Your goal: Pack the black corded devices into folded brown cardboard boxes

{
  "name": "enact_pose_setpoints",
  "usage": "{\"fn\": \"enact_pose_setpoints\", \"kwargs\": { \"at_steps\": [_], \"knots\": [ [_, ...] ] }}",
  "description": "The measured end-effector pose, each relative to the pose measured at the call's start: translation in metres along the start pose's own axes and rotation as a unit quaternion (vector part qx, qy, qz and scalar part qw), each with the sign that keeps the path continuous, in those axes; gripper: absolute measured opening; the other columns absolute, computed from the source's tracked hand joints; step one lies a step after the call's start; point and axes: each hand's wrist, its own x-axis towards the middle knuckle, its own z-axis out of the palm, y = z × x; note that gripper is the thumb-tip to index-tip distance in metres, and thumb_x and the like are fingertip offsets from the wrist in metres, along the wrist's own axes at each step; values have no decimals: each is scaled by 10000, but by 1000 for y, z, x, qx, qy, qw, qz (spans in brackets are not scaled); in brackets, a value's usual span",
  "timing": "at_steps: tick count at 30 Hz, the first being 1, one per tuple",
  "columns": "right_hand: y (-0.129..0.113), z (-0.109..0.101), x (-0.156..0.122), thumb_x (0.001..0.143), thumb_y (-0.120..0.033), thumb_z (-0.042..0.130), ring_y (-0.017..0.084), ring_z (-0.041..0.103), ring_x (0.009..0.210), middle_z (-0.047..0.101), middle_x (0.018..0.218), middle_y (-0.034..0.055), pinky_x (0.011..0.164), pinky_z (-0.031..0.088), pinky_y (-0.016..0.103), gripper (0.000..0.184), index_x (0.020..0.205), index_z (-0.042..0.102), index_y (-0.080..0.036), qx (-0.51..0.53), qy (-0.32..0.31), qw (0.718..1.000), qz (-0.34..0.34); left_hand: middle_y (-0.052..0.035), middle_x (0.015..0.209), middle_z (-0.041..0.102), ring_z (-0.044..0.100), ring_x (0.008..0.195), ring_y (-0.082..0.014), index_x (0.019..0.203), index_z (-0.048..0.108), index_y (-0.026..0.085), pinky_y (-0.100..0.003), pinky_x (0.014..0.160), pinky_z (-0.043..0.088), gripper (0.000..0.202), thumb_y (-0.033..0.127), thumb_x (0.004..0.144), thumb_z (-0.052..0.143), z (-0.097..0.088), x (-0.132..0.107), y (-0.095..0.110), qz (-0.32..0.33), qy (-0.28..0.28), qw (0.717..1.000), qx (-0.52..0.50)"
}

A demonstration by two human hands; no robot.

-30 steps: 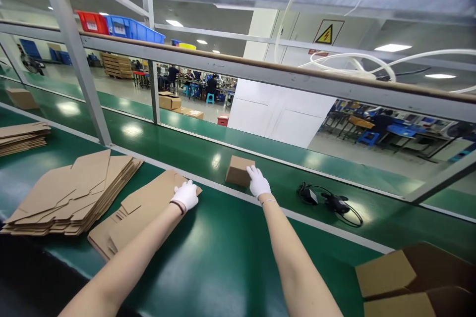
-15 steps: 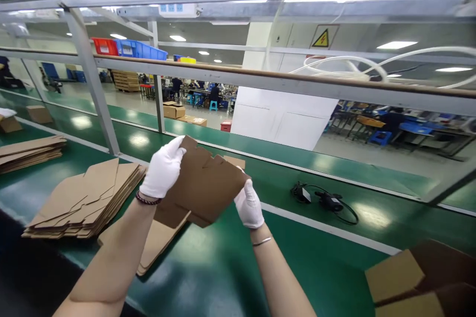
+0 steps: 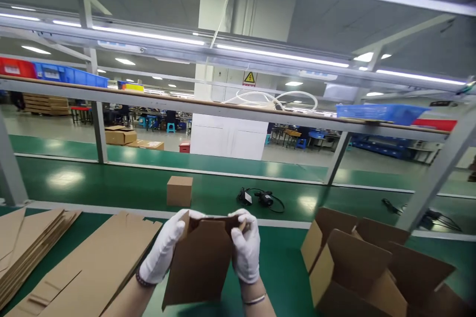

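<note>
A brown cardboard box, partly folded, is held up in front of me over the green work surface. My left hand, in a white glove, grips its left upper edge and flap. On the right upper corner, my right hand, also gloved in white, is closed with the thumb against a small flap. The box's broad panel hangs down toward me; its inside is mostly hidden. To the left lies a pile of flat cardboard blanks.
Several open cardboard boxes stand at the right. A small closed box and black corded devices sit on the green belt behind. Another stack of blanks is at far left. A metal post rises at right.
The cardboard has gone from a flat, tilted sheet to a partly folded box held lower. Both hands have come closer together. The view has turned to the right, showing more open boxes.
</note>
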Motion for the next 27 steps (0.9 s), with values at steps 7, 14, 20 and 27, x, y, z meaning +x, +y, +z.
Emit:
{"fn": "enact_pose_setpoints", "kwargs": {
  "at_steps": [7,14,20,27],
  "knots": [
    [-27,20,-13,858,-505,607,199,611,827,618,904,23,852,496,402,369,1147,520,-293,137,-56,981,126,57,486,365,364,482,-90,579,397,186,-227,508,353,498,570,720,680,1,-1,-1,35,57,998,14],
    [-13,20,-19,784,-598,662,304,431,1299,472,1413,75,1085,340,485,446,1095,656,-278,0,-189,974,123,3,721,616,555,589,-122,914,602,202,-231,585,479,440,533,670,760,-18,-12,-4,119,138,981,70],
    [-17,14,-19,824,-476,671,303,459,1254,466,1384,90,994,426,446,244,906,684,-247,-167,-129,977,-35,-76,1487,389,389,1341,-314,1165,633,265,-418,1066,395,617,720,762,532,0,-20,-5,112,29,988,103],
    [-33,19,-25,896,-478,550,303,517,1167,525,1282,102,928,455,454,298,785,629,-213,-221,-121,962,-109,-115,1225,605,544,1160,-310,830,680,201,-484,1041,389,462,635,823,522,2,-18,1,143,48,966,209]
  ]
}}
